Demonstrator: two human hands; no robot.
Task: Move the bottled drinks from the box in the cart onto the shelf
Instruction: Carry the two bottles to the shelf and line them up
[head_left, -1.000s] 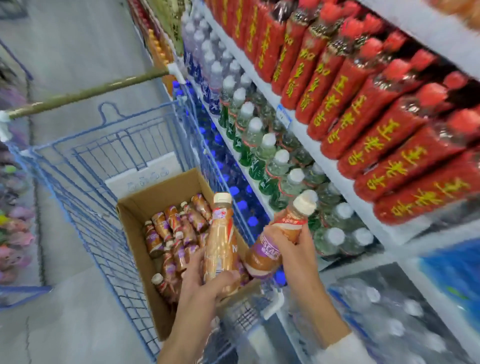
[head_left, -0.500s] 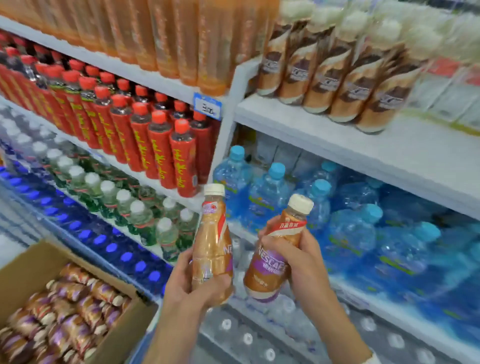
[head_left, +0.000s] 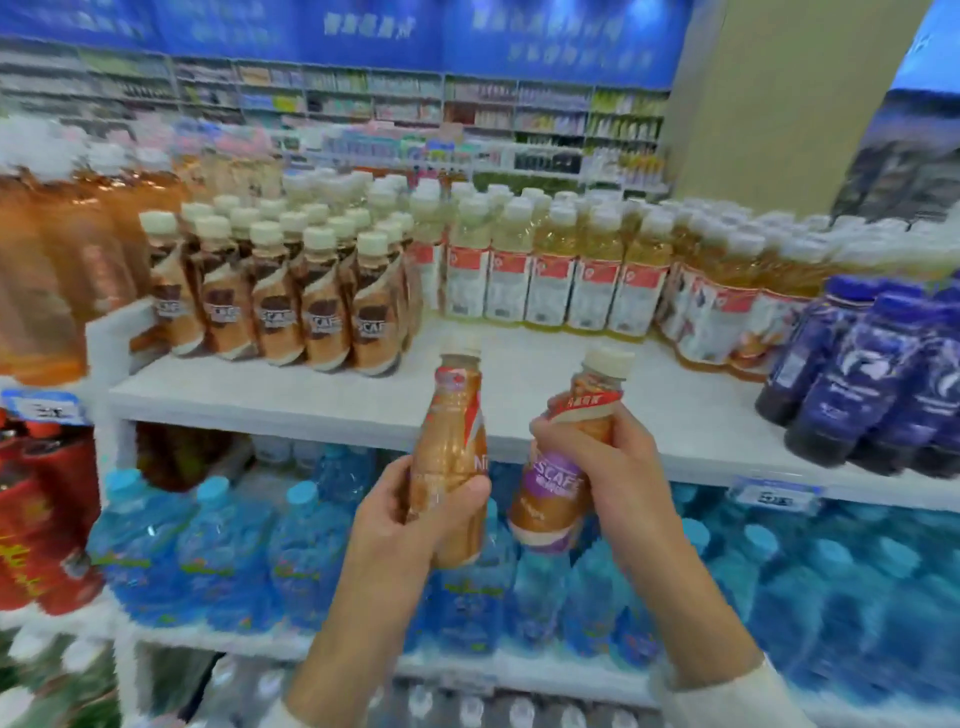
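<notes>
My left hand (head_left: 402, 512) grips a tan coffee bottle with a red stripe (head_left: 457, 431), held upright. My right hand (head_left: 602, 467) grips a second coffee bottle with a purple label (head_left: 558, 491), tilted a little to the right. Both bottles are in front of the white top shelf (head_left: 322, 397), at its front edge. On that shelf a group of the same brown coffee bottles (head_left: 291, 306) stands at the left. The cart and its box are out of view.
Yellow-drink bottles (head_left: 561, 275) fill the shelf's back middle and dark blue bottles (head_left: 872, 395) stand at the right. Bare shelf lies between the coffee group and my hands. Blue water bottles (head_left: 234, 551) fill the shelf below; red bottles (head_left: 36, 519) are at far left.
My view has swung up from the cart and box to the top shelf. Both hands have carried their bottles up to the level of that shelf's front edge.
</notes>
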